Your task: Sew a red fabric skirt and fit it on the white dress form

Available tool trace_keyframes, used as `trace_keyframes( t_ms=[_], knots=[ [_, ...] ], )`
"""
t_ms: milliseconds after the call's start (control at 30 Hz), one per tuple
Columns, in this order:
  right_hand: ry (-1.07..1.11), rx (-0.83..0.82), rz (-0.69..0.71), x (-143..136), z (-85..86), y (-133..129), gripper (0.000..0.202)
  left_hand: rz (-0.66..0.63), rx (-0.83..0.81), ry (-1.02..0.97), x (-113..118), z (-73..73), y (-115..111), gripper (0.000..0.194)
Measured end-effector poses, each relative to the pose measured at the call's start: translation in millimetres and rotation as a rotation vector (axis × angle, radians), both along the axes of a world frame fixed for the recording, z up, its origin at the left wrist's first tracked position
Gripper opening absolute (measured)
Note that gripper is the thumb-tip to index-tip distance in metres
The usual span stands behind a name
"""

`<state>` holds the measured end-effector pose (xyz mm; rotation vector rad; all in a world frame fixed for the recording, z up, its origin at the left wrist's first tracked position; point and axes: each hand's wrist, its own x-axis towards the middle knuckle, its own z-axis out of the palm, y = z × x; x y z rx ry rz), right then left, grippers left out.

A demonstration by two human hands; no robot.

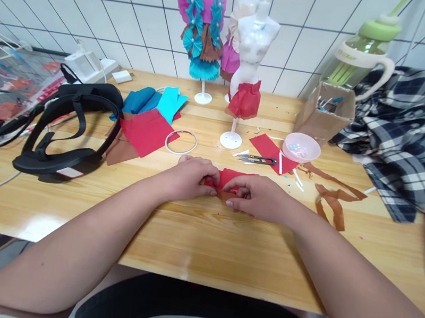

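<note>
Red and brown paper [229, 177] lies between my two hands at the middle of the wooden table. My left hand [196, 179] has its thumb and fingers closed on the paper's left part. Fingers curled, my right hand [257, 195] grips the right part of the same paper. Behind them stands a white mannequin [255, 42] with a red and brown skirt [246, 99]. Small black snips [260, 160] lie just beyond my right hand, beside a red paper piece [265, 145]. A silver ring [181, 142] rests beyond my left hand.
Left, a black headset [75, 132] sits near red paper [148, 131]. Dressed mannequins [206, 29] stand at the back. On the right are a pink bowl [302, 147], a cardboard box [325, 112] holding up a green-lidded bottle [363, 56], brown strips [333, 199] and checked cloth [394, 134].
</note>
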<state>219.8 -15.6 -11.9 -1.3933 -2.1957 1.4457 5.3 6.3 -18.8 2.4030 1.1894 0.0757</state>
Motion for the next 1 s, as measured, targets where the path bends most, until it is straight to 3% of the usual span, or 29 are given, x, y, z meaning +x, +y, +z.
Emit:
trace_keyframes(
  t_ms=[267, 500, 667, 800, 1000],
  knots=[
    [0.037, -0.170, -0.139, 6.5, 6.3, 6.6, 0.016, 0.016, -0.014, 0.040, -2.0, 4.7, -0.9, 0.014],
    [-0.098, 0.032, -0.127, 11.3, 1.3, 9.6, 0.015, 0.052, 0.092, -0.041, -5.4, 6.4, -1.1, 0.025],
    [-0.148, 0.145, -0.109, 13.5, -5.0, 11.7, 0.015, -0.116, 0.094, -0.232, 2.0, -8.0, 1.8, 0.032],
    [-0.202, 0.215, -0.132, 14.6, -8.3, 13.1, 0.012, -0.119, 0.033, -0.149, 3.0, -14.2, 1.7, 0.052],
    [-0.195, 0.261, -0.127, 17.1, -10.6, 15.2, 0.011, -0.084, 0.038, -0.030, -1.8, -13.7, 1.0, 0.050]
  ],
)
